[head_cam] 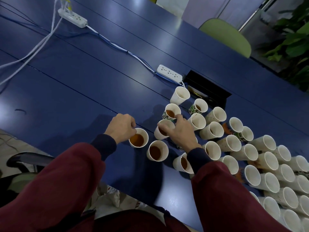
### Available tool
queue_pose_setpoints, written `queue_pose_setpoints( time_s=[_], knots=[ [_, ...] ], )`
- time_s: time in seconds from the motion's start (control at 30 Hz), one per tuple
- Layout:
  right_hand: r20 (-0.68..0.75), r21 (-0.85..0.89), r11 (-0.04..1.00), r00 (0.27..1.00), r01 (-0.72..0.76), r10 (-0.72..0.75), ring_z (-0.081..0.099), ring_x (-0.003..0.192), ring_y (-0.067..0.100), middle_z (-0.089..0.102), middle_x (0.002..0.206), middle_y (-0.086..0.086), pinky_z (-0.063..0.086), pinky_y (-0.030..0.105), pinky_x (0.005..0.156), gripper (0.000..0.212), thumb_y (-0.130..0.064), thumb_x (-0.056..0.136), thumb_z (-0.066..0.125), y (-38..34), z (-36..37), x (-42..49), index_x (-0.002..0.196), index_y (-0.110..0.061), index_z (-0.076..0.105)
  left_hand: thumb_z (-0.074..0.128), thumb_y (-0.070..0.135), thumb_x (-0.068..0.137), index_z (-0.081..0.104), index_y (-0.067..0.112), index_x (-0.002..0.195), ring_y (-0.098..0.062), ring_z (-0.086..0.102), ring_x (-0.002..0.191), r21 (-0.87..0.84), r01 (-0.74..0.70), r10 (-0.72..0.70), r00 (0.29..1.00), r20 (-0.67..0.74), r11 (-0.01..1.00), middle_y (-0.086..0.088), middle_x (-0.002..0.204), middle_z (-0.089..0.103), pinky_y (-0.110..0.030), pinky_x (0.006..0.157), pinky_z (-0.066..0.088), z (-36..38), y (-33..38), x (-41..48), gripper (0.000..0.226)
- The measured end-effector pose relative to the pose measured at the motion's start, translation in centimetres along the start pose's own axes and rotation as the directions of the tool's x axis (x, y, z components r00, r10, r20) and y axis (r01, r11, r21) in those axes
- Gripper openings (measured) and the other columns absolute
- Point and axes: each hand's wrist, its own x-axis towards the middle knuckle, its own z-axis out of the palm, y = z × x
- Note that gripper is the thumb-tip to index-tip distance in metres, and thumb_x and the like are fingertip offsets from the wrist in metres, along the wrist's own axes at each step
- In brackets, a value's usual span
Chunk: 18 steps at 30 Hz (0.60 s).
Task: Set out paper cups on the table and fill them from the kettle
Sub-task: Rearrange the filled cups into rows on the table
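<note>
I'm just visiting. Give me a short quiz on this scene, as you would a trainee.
1. True or false: a kettle stands on the table.
2. How many power strips lie on it? A one, B two, C three.
3. Fill in: the cup at the left hand holds ___ liquid.
Key: 1 false, no kettle shows; 2 B; 3 brown.

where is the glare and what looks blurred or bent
Head view: glare streaks the far dark blue table top; the wide lens bows its seams; dark red sleeves look soft; the left hand, pinching the leftmost white paper cup, and right hand, gripping a nearby white cup, look sharp.
</note>
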Motion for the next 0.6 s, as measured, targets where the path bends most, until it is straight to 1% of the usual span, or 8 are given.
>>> queue_pose_setpoints(
  time_s=[0.07, 0.13, 0.23, 0.33, 0.4, 0.47, 0.53, 0.6],
  knots=[
    [-0.046, 0.021, 1.0, 0.999, -0.016, 0.017, 0.059, 0.106, 0.026, 0.063, 0.116, 0.01, 0.049, 0.04, 0.086, 0.076, -0.072, 0.085, 0.059, 0.4, -0.6, 0.6, 0.13, -0.011, 0.051, 0.071, 0.019, 0.083, 0.075, 0.017, 0.094, -0.018, 0.068, 0.081, 0.004, -0.005, 0.005, 1.0, 0.005, 1.0, 0.0, 0.087, 0.072, -0.038, 0.078, 0.061, -0.1, 0.2, 0.1, 0.012],
    [-0.081, 0.051, 0.998, 0.996, -0.028, 0.032, 0.061, 0.105, 0.027, 0.066, 0.113, 0.01, 0.049, 0.039, 0.087, 0.072, -0.069, 0.09, 0.055, 0.7, -1.0, 1.1, 0.129, -0.009, 0.054, 0.069, 0.021, 0.084, 0.075, 0.018, 0.094, -0.02, 0.068, 0.082, 0.012, -0.01, 0.01, 1.0, -0.007, 1.0, 0.0, 0.088, 0.072, -0.04, 0.078, 0.06, -0.2, 0.5, 0.2, 0.012],
    [-0.125, 0.092, 0.995, 0.991, -0.045, 0.057, 0.062, 0.098, 0.025, 0.068, 0.103, 0.006, 0.049, 0.04, 0.083, 0.059, -0.063, 0.094, 0.053, 1.1, -1.6, 1.1, 0.121, -0.01, 0.059, 0.065, 0.022, 0.084, 0.074, 0.02, 0.096, -0.024, 0.067, 0.085, 0.037, -0.017, 0.018, 0.999, -0.037, 0.999, -0.001, 0.091, 0.072, -0.041, 0.079, 0.059, -0.9, 1.3, 0.6, 0.015],
    [-0.129, 0.122, 0.991, 0.99, -0.047, 0.063, 0.062, 0.096, 0.022, 0.068, 0.102, 0.005, 0.051, 0.042, 0.083, 0.054, -0.06, 0.095, 0.054, 1.5, -1.9, 0.5, 0.121, -0.013, 0.058, 0.07, 0.023, 0.081, 0.072, 0.021, 0.101, -0.023, 0.066, 0.088, 0.086, -0.037, 0.036, 0.999, 0.011, 0.996, 0.0, 0.097, 0.07, -0.041, 0.081, 0.059, -1.5, 1.9, 1.1, 0.02],
    [-0.124, 0.142, 0.989, 0.991, -0.039, 0.057, 0.063, 0.098, 0.021, 0.069, 0.105, 0.004, 0.052, 0.042, 0.085, 0.055, -0.059, 0.094, 0.056, 1.7, -1.7, 0.0, 0.125, -0.013, 0.058, 0.071, 0.018, 0.079, 0.071, 0.019, 0.103, -0.022, 0.066, 0.089, 0.142, -0.049, 0.039, 0.997, 0.072, 0.989, -0.001, 0.098, 0.069, -0.04, 0.082, 0.059, -1.6, 2.1, 1.2, 0.025],
    [-0.12, 0.162, 0.986, 0.991, -0.045, 0.064, 0.063, 0.1, 0.021, 0.068, 0.107, 0.004, 0.052, 0.043, 0.088, 0.058, -0.061, 0.093, 0.057, 1.9, -1.4, -0.6, 0.127, -0.014, 0.057, 0.068, 0.011, 0.079, 0.072, 0.018, 0.103, -0.023, 0.066, 0.09, 0.178, -0.057, 0.038, 0.993, 0.109, 0.982, -0.002, 0.098, 0.069, -0.037, 0.083, 0.058, -1.5, 2.2, 1.2, 0.025],
    [-0.11, 0.176, 0.983, 0.991, -0.056, 0.076, 0.063, 0.102, 0.021, 0.067, 0.109, 0.003, 0.052, 0.043, 0.09, 0.058, -0.06, 0.093, 0.057, 2.1, -1.1, -1.1, 0.129, -0.015, 0.055, 0.064, 0.006, 0.079, 0.074, 0.017, 0.098, -0.024, 0.065, 0.09, 0.189, -0.052, 0.03, 0.993, 0.117, 0.981, -0.004, 0.096, 0.07, -0.035, 0.081, 0.057, -1.3, 2.1, 0.9, 0.024],
    [-0.106, 0.181, 0.981, 0.991, -0.064, 0.084, 0.062, 0.103, 0.02, 0.066, 0.11, 0.002, 0.051, 0.041, 0.09, 0.057, -0.058, 0.094, 0.059, 2.3, -1.0, -1.4, 0.131, -0.015, 0.055, 0.063, 0.004, 0.079, 0.075, 0.017, 0.094, -0.025, 0.066, 0.087, 0.185, -0.043, 0.024, 0.994, 0.103, 0.982, -0.005, 0.094, 0.071, -0.037, 0.079, 0.059, -1.2, 1.9, 0.7, 0.023]
  ],
)
